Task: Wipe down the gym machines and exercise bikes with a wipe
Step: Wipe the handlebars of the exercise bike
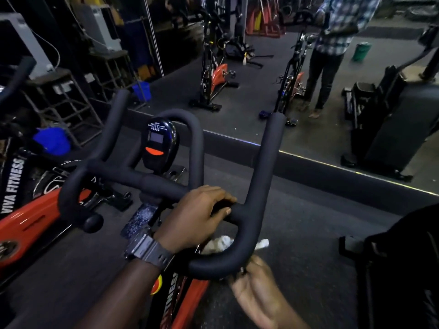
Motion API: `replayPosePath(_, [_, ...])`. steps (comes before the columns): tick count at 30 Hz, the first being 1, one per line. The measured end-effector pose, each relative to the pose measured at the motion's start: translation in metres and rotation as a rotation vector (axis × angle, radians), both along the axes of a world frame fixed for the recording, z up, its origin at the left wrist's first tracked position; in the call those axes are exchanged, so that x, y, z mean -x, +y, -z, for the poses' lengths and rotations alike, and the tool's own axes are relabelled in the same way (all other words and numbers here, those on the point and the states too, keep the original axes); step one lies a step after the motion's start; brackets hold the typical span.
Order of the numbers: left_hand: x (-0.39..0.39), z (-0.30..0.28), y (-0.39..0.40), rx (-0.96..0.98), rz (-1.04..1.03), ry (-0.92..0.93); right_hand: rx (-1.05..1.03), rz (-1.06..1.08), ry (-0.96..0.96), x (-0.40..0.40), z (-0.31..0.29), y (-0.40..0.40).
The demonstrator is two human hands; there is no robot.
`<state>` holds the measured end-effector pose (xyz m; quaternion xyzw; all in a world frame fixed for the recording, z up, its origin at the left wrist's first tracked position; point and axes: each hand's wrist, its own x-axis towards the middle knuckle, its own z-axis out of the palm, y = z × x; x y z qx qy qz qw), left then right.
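White wipe [219, 244] is pinched by the right hand [257, 284] under the handlebar [247, 233], while the bar is gripped by the left hand [197, 216]. Held so thinly, the wipe may be dropped, and the bend's top may be missed.

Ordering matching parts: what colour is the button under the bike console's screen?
Orange-red button on the black console, head view.
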<state>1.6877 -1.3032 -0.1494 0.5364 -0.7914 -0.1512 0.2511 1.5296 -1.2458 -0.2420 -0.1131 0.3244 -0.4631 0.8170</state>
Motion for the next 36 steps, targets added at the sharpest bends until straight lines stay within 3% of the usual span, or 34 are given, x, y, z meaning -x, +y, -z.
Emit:
replayPosePath(3, [-0.013, 0.005, 0.008, 0.026, 0.076, 0.0, 0.125, 0.051, 0.218, 0.005, -0.001, 0.006])
replayPosePath(6, [-0.025, 0.012, 0.02, 0.061, 0.096, 0.032, 0.222, 0.322, 0.588, 0.004, 0.001, 0.01])
replayPosePath(9, [-0.032, 0.019, 0.036, 0.137, 0.074, 0.039, 0.395, 0.59, 0.771, 0.0, -0.013, 0.011])
replayPosePath(11, [-0.038, 0.024, 0.046, 0.192, 0.052, 0.0, 0.618, 0.647, 0.924, 0.002, -0.024, 0.003])
replayPosePath(14, [-0.051, 0.035, 0.06, 0.23, -0.057, 0.029, 1.076, 0.52, 1.503, 0.006, -0.048, -0.022])
replayPosePath(15, [-0.057, 0.038, 0.065, 0.223, -0.128, 0.073, 1.209, 0.451, 1.6, 0.002, -0.057, -0.034])
replayPosePath(17, [-0.068, 0.042, 0.073, 0.217, -0.304, 0.167, 1.346, 0.281, 1.661, -0.016, -0.073, -0.055])
replayPosePath(21, [-0.086, 0.042, 0.086, 0.093, -0.614, 0.39, 1.391, -0.018, 1.595, -0.061, -0.093, -0.085])
replayPosePath(27, [-0.096, 0.044, 0.093, -0.221, -0.725, 0.938, 1.713, -0.318, 1.582, -0.131, -0.101, -0.087])
replayPosePath(32, [-0.101, 0.042, 0.096, -0.271, -0.729, 1.054, 1.646, -0.59, 1.64, -0.175, -0.097, -0.076])
replayPosePath(36, [-0.108, 0.045, 0.099, -0.303, -0.714, 1.055, 1.624, -0.751, 1.519, -0.175, -0.091, -0.057])
